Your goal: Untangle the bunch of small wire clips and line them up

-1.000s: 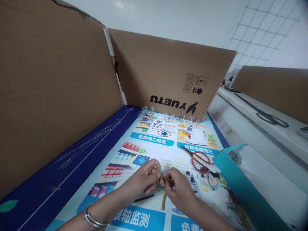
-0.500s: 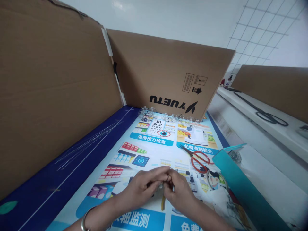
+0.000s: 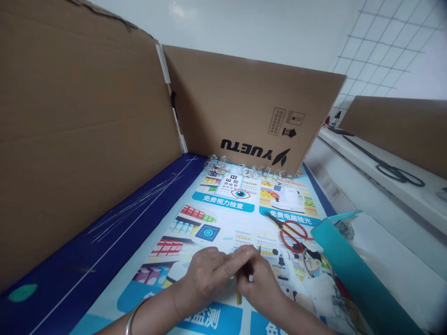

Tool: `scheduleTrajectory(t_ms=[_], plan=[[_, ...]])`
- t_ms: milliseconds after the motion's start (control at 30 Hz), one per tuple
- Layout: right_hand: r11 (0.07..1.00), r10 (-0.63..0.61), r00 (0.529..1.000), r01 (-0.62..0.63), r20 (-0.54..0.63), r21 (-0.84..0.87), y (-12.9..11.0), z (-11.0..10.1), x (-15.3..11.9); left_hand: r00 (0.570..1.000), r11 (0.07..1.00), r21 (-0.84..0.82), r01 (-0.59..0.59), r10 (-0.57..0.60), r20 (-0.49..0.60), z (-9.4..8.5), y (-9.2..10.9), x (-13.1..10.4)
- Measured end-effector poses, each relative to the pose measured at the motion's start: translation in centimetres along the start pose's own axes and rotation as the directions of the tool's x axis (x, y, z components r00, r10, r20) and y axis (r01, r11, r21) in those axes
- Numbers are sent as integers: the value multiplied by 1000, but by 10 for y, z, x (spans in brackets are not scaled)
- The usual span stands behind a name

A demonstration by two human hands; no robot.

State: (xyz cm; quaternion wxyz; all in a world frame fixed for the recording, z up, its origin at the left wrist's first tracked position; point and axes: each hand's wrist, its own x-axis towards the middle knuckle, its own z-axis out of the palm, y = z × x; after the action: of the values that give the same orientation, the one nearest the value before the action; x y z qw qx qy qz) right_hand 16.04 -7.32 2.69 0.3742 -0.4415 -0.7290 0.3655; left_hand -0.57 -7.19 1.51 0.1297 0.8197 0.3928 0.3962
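My left hand (image 3: 206, 277) and my right hand (image 3: 261, 281) meet low over the printed poster mat (image 3: 223, 204), fingertips pinched together on a small wire piece (image 3: 259, 250). Only its thin tip shows above my right fingers; the rest is hidden between the fingers. A yellow tool handle (image 3: 238, 296) lies on the mat just under both hands. A silver bangle (image 3: 131, 321) is on my left wrist.
Red-handled scissors (image 3: 291, 231) lie right of the hands, beside an open teal box (image 3: 349, 270). Thin wires (image 3: 132, 209) lie on the blue strip at left. Clear beads (image 3: 244, 168) line the foot of the cardboard wall (image 3: 244, 107); more cardboard stands at left.
My hands have dropped closer to the mat and drawn tighter together, the left fingers now lying over the right ones. The view has shifted slightly.
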Motion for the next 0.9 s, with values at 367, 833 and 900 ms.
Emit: scheduleTrajectory(t_ms=[367, 833, 900], plan=[[994, 80, 997, -80, 4, 74, -7, 11, -1, 907, 827, -392, 402, -420, 43, -4, 11, 16], [913, 223, 973, -232, 65, 336, 4, 4, 2, 967, 960, -142, 243, -229, 111, -2, -1, 16], [907, 224, 972, -236, 76, 348, 3, 2, 3, 989, 990, -29, 140, -138, 57, -1, -2, 15]])
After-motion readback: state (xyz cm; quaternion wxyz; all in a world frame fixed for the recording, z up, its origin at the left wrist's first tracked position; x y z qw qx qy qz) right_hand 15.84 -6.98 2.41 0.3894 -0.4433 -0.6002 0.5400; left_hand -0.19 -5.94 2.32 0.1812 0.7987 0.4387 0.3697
